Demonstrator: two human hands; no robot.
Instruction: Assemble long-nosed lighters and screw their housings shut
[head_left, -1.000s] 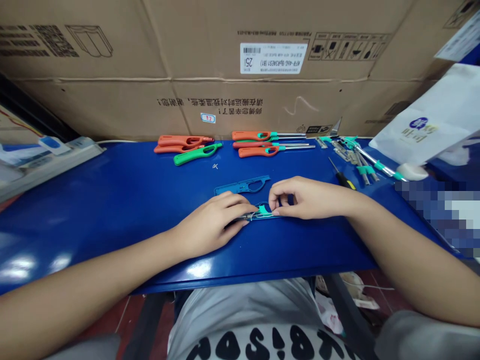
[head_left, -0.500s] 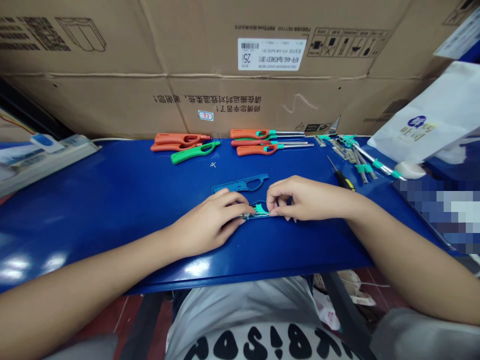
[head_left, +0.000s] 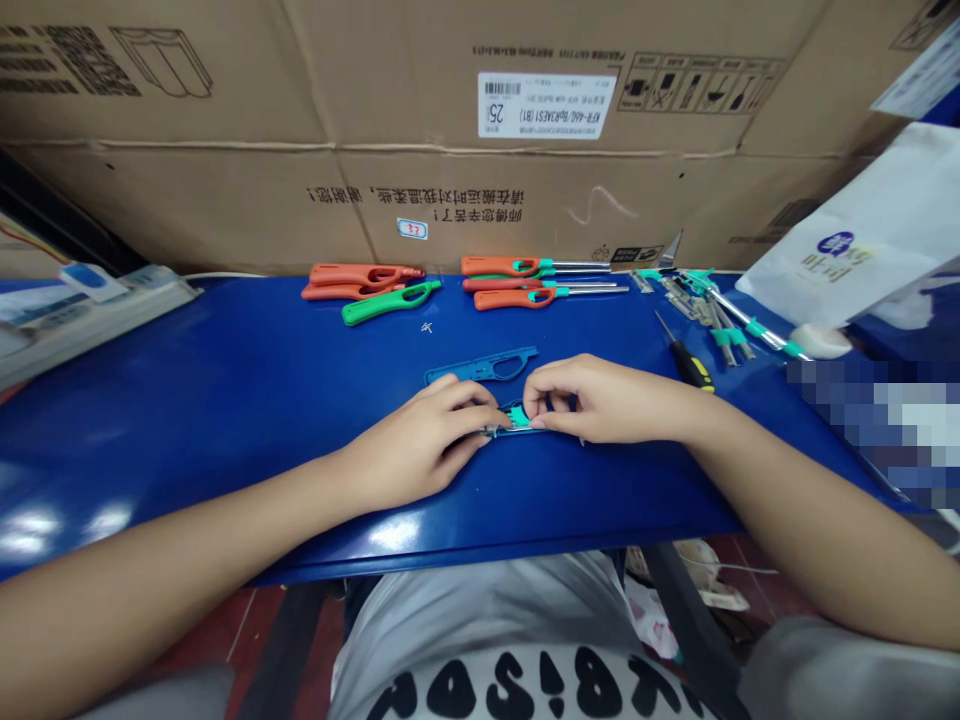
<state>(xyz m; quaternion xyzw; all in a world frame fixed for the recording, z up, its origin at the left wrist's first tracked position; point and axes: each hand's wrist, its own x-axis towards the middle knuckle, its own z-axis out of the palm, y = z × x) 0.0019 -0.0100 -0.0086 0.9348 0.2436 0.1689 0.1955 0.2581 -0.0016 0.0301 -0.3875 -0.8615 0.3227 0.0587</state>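
Note:
My left hand [head_left: 442, 430] has its fingers closed over the left end of a blue lighter shell half [head_left: 517, 433], which lies on the table. Inside that shell sit a teal trigger [head_left: 518, 415] and some clear and metallic parts, partly hidden by my fingertips. My right hand [head_left: 581, 400] is closed in a pinch at the shell's right end, beside the trigger; what lies between its fingertips is too small to tell. Just behind my hands rests the other blue lighter shell half [head_left: 480, 370], its ribbed inside facing up.
Orange and green lighter handles [head_left: 364, 285] lie at the back left, lighters with metal tubes [head_left: 555, 290] at the back centre. Rightward are a screwdriver [head_left: 690, 365], loose lighter innards [head_left: 712, 315] and a white bag [head_left: 855, 230]. A power strip [head_left: 112, 315] stands left, a cardboard panel [head_left: 420, 100] behind.
My right hand has shifted slightly left, its pinched fingertips now closer to the teal trigger. The left hand has stayed in place on the blue shell half.

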